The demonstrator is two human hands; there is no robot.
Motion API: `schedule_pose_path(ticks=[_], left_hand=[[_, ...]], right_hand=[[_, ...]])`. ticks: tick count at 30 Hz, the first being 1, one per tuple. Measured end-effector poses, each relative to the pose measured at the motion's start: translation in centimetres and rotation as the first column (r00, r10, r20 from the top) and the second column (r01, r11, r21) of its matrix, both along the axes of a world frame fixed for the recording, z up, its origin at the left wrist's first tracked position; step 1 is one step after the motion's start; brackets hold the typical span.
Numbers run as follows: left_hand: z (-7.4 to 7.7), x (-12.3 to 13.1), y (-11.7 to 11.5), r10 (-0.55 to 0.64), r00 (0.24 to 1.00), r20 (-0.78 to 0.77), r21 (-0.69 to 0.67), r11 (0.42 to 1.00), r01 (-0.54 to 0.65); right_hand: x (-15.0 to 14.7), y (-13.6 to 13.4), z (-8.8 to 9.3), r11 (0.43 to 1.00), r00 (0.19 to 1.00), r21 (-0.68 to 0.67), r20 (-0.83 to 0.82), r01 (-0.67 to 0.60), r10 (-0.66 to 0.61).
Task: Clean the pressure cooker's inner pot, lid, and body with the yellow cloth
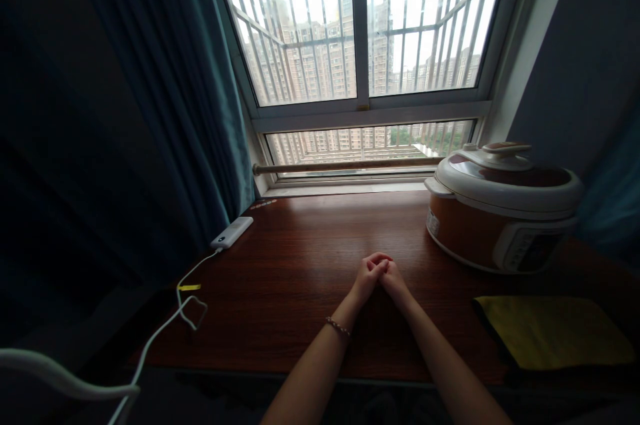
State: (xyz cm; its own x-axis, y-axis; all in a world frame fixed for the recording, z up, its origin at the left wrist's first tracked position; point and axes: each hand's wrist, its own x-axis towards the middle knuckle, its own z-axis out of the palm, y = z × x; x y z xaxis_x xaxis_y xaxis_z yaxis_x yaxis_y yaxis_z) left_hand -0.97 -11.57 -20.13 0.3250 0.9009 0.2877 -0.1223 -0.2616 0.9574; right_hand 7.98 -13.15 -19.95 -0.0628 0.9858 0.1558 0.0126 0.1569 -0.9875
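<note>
Left hand [367, 276] and right hand [393, 279] sit clasped, empty, mid-frame. Cooker [500, 211] at right looks heavy and rigid, best gripped at its side handle [433, 186].

The table [300, 258] is smooth wood with a faint sheen; the cooker [500, 198] is glossy plastic; the yellow cloth [555, 331] looks matt; the curtain [190, 78] is woven fabric.
</note>
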Motion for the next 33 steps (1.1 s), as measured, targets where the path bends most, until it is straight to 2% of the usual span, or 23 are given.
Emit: schedule_pose_path(ticks=[14,33], left_hand=[[0.21,-0.06,-0.13,-0.004,1.000,-0.003,0.016,1.000,0.004],[0.27,-0.08,-0.23,0.001,1.000,-0.014,0.014,1.000,-0.001]], right_hand=[[-0.04,0.22,-0.59,1.000,1.000,-0.007,0.013,0.018,-0.018],[-0.04,0.11,-0.24,1.000,1.000,-0.014,0.007,0.016,-0.016]])
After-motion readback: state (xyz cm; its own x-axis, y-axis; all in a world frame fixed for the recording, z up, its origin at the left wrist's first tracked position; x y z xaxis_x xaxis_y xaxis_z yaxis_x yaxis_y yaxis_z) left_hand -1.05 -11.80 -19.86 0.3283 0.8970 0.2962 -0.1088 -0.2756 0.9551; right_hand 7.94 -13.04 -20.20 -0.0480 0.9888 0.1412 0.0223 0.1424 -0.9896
